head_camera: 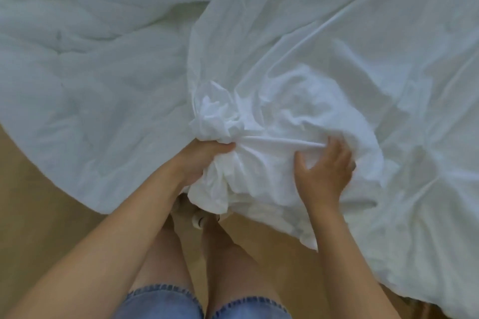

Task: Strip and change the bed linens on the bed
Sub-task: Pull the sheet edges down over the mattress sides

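Far to my left the puffy quilt [77, 72] lies in soft lumps, its rounded edge hanging over the tan floor [39, 202]. Its right side runs under the thinner white sheet [363, 59], which begins just beside it and spreads in long creases across everything to my right. My left arm reaches up from the lower left corner, and my left hand [204, 160] is dug into the gathered end of the sheet, fingers curled tight round a fistful of the cloth with the thumb along the top. Above that fist the fabric puffs up in a crumpled bunch [220, 116], and from it a single taut fold [280, 141] stretches across to my other hand. Below the hands a loose corner of the sheet hangs down over my feet, hiding most of them; I can see one pale shoe [198, 220] poking out under it, and lower down my bare knees and the frayed hems of my denim shorts [160, 303]. My right hand [324, 171] lies on the mound of sheet with its fingers spread and fairly straight, thumb held wide, fingertips reaching the end of the taut fold; it is a little blurred, and I see no cloth closed inside it. Beyond it the sheet drapes off toward the lower right.
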`<state>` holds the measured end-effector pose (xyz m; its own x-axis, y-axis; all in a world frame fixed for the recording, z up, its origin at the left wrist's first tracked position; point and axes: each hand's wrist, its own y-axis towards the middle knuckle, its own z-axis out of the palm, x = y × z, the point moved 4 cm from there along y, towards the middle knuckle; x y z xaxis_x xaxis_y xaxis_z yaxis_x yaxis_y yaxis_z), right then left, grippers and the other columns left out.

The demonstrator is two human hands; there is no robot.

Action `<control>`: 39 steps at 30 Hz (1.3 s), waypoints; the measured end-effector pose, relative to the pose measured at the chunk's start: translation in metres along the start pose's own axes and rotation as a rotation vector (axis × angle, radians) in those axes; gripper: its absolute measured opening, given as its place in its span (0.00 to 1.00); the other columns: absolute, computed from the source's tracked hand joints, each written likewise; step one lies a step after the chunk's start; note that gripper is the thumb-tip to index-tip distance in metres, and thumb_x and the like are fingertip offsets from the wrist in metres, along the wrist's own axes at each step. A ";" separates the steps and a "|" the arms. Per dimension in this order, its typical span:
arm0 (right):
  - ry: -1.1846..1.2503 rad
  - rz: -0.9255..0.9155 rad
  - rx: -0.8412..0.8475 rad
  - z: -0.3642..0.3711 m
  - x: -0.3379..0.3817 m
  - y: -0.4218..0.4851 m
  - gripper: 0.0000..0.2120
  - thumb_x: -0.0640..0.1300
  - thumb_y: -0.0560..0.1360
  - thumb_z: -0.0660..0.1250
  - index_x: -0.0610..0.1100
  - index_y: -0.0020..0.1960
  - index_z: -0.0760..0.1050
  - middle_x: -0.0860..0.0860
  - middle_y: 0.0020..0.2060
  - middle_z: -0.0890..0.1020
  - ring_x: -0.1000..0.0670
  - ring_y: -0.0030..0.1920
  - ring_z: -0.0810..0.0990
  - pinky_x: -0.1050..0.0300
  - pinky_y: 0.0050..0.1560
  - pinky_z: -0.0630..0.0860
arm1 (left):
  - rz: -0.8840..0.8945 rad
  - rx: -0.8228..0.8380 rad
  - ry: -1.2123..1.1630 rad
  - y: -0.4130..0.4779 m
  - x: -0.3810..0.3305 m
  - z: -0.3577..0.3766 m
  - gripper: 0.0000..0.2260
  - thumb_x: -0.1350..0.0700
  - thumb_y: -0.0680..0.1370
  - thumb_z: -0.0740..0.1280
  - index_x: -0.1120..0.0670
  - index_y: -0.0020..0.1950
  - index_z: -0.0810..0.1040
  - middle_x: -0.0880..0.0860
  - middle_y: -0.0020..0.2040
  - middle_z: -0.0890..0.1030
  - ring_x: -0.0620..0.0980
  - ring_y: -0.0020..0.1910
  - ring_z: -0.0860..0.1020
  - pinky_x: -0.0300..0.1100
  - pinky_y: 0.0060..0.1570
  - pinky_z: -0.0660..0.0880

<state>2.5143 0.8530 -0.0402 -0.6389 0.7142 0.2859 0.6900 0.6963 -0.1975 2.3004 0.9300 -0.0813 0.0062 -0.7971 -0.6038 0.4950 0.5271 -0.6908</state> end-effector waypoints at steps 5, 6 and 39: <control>-0.065 0.237 -0.004 -0.008 -0.051 0.019 0.24 0.52 0.76 0.63 0.41 0.68 0.68 0.41 0.66 0.70 0.39 0.66 0.66 0.45 0.60 0.65 | -0.064 0.126 0.106 0.018 -0.016 0.036 0.26 0.58 0.65 0.76 0.57 0.62 0.76 0.56 0.54 0.82 0.56 0.54 0.81 0.50 0.51 0.79; 0.002 0.223 0.033 -0.002 -0.051 0.021 0.17 0.50 0.78 0.61 0.38 0.60 0.73 0.41 0.60 0.74 0.39 0.60 0.71 0.49 0.53 0.68 | -0.090 0.160 0.148 0.023 -0.018 0.048 0.25 0.57 0.64 0.77 0.57 0.60 0.77 0.56 0.53 0.83 0.55 0.53 0.82 0.50 0.52 0.78; 0.889 0.675 -0.351 0.007 -0.085 -0.043 0.13 0.40 0.79 0.58 0.49 0.37 0.64 0.53 0.36 0.72 0.56 0.36 0.70 0.70 0.36 0.67 | -0.155 0.183 0.729 0.029 0.000 0.162 0.26 0.47 0.60 0.80 0.52 0.55 0.80 0.48 0.50 0.84 0.47 0.51 0.82 0.45 0.53 0.77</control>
<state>2.5368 0.7632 -0.0623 0.2606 0.5334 0.8047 0.9432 0.0374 -0.3302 2.4555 0.8971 -0.0369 -0.6181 -0.4290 -0.6587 0.5800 0.3168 -0.7505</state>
